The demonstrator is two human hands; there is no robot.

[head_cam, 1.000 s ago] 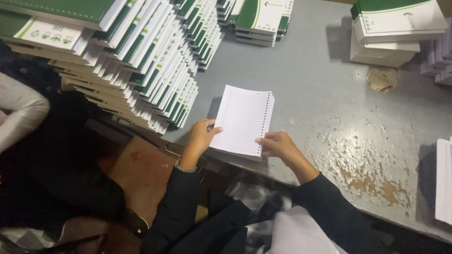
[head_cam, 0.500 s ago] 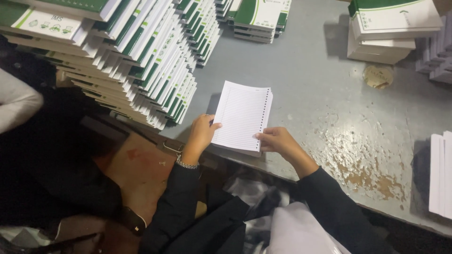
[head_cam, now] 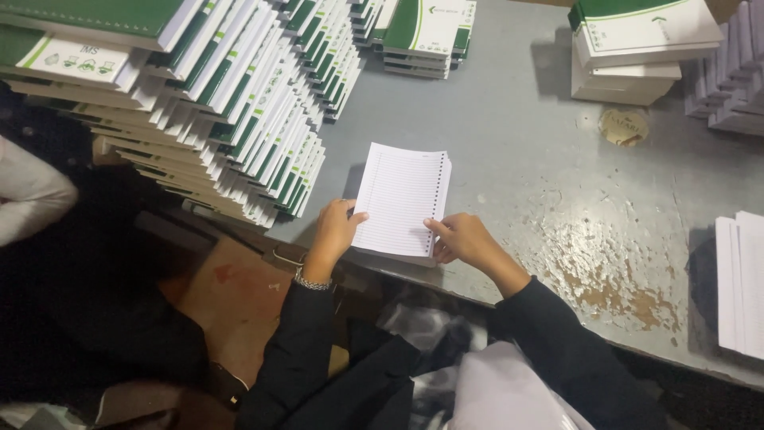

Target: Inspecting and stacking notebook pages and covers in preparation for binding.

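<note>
A stack of white ruled pages (head_cam: 402, 199) with a row of punched holes down its right edge lies on the grey table (head_cam: 541, 159), near the front edge. My left hand (head_cam: 334, 229) grips the stack's lower left corner, thumb on top. My right hand (head_cam: 461, 239) pinches the lower right corner by the holes. Both arms wear black sleeves, and a metal bracelet circles my left wrist.
Leaning piles of green-and-white notebooks (head_cam: 231, 95) fill the table's left side. More notebook piles (head_cam: 426, 36) and white boxes (head_cam: 637, 48) stand at the back. A white paper stack (head_cam: 740, 283) lies at the right edge. Another person's light sleeve (head_cam: 32, 195) shows at far left.
The page stack has stayed between my two hands, which have shifted only slightly on its lower corners. The camera view has moved a little.
</note>
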